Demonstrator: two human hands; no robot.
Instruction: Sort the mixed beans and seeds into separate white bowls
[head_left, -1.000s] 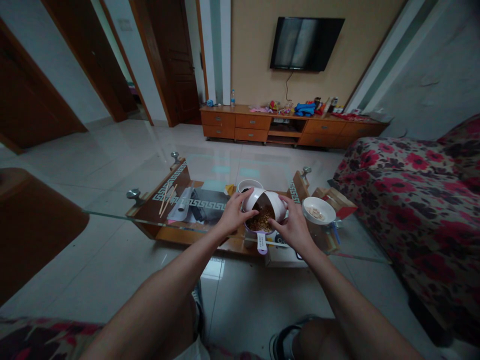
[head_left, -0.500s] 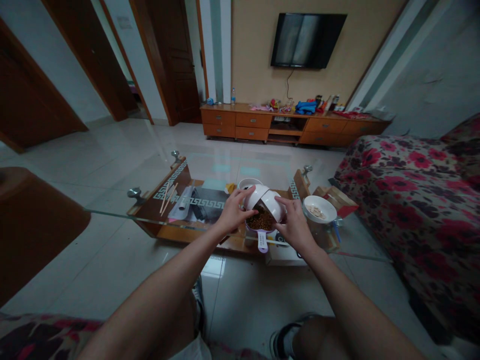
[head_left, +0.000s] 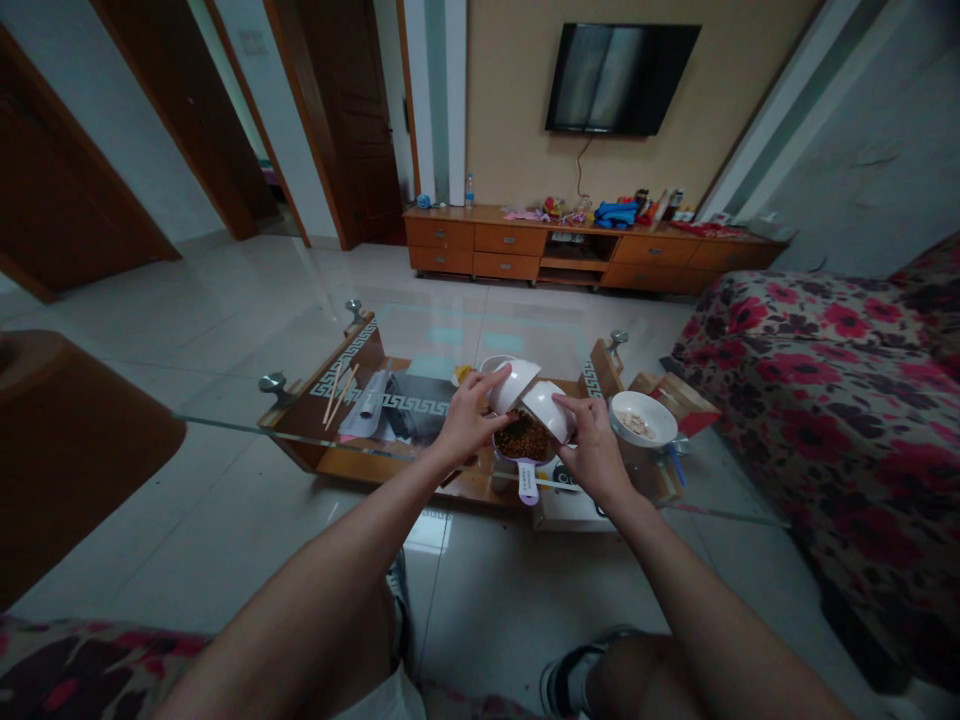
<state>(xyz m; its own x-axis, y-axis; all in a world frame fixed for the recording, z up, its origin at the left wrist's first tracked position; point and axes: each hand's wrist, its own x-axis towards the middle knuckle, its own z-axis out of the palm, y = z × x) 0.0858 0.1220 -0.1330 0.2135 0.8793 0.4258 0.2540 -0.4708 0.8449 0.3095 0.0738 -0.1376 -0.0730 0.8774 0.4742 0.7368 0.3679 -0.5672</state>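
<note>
My left hand point(head_left: 466, 424) grips a white bowl point(head_left: 514, 385), tipped on its side. My right hand point(head_left: 595, 447) grips a second white bowl point(head_left: 547, 407), also tipped. Both bowls hang just above a purple-handled strainer point(head_left: 523, 446) full of brown beans, which rests on the glass coffee table point(head_left: 247, 385). The two bowls sit slightly apart, mouths angled down toward the strainer.
A white bowl point(head_left: 640, 418) with pale pieces stands right of my right hand. Another white bowl point(head_left: 489, 364) sits behind. Chopsticks point(head_left: 335, 392) and a dark cloth point(head_left: 420, 407) lie on the lower shelf. A floral sofa point(head_left: 840, 380) is to the right, a TV cabinet point(head_left: 585, 250) far ahead.
The two bowls, held together and pouring beans a second ago, have separated and lifted a little. The beans now lie in the strainer.
</note>
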